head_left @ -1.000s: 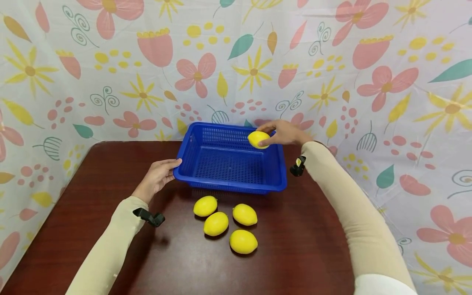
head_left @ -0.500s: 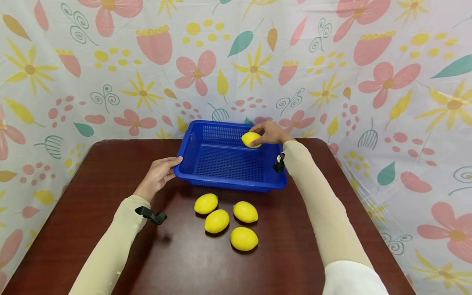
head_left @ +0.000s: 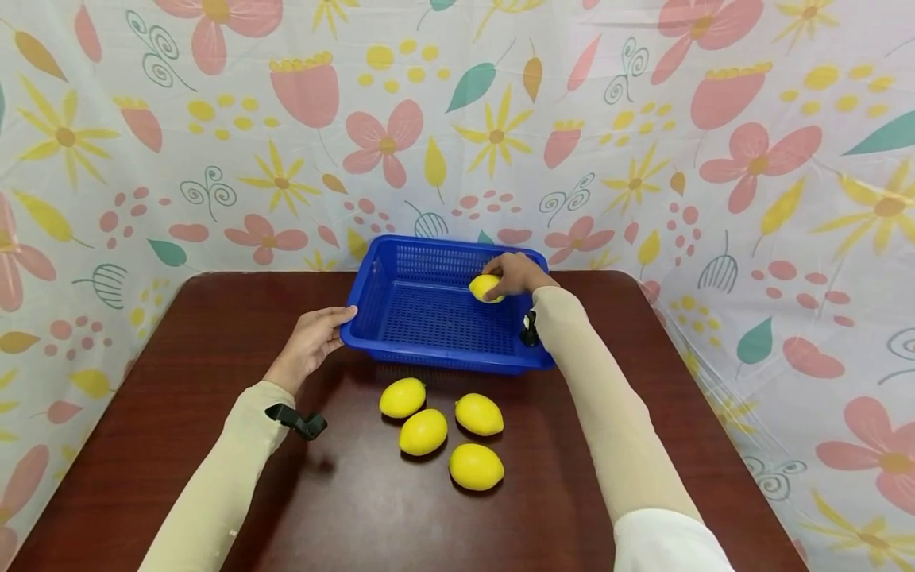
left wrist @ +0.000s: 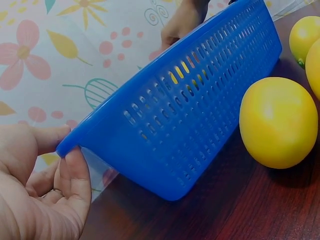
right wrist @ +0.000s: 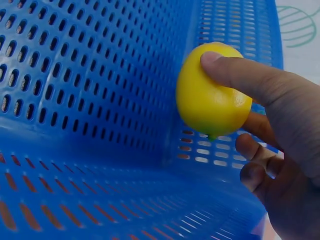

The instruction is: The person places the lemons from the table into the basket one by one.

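Observation:
A blue plastic basket (head_left: 446, 357) with slotted walls stands on the table near the patterned backdrop. My left hand (head_left: 310, 342) pinches its left rim between thumb and fingers; the left wrist view shows the thumb over the rim (left wrist: 75, 142) and fingers beneath. Inside the basket, toward the back right, my right hand (head_left: 518, 274) holds a yellow lemon (right wrist: 212, 92), thumb on one side and fingers behind. In front of the basket lie several more lemons, among them a nearest one (head_left: 476, 467) and a back left one (head_left: 403, 398).
The dark reddish-brown table (head_left: 343, 508) carries everything. A floral cloth (head_left: 457, 119) hangs right behind the table's back edge and along the sides. Black wrist mounts sit on both sleeves, the right one (head_left: 529, 330) overlapping the basket's right side in the head view.
My right hand has carried the lemon leftward and down, from over the basket's back right rim into the basket. The left hand keeps its grip on the rim.

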Tool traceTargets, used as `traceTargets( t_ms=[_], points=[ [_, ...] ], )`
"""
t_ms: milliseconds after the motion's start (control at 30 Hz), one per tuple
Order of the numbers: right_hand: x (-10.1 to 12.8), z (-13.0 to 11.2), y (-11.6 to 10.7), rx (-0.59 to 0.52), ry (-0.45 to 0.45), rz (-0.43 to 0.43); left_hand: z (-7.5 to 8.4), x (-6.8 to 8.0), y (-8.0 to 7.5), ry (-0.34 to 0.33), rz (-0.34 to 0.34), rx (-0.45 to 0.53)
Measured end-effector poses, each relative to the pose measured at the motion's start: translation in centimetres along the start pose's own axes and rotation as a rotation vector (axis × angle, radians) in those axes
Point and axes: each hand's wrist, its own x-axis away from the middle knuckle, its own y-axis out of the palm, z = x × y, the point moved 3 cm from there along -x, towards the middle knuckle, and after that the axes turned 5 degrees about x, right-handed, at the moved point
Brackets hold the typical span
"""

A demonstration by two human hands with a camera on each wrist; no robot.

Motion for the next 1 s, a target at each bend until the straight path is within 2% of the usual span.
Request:
traceTargets(
  t_ms=[267, 633, 833, 1000],
  points=[
    [0.1, 0.0, 1.0, 0.066, 0.032, -0.028, -0.1, -0.1, 0.1, 0.016, 0.009, -0.012],
    [0.1, 0.3, 0.9, 0.051, 0.065, -0.002, -0.1, -0.3, 0.0, 0.018, 0.018, -0.034],
    [1.6, -0.4, -0.6, 0.003, -0.032, 0.067, -0.1, -0.4, 0.1, 0.016, 0.012, -0.017],
    [4.2, -2.1, -2.6, -0.058, -0.150, 0.157, -0.1, -0.3, 0.1, 0.020, 0.014, -0.032]
  ],
)
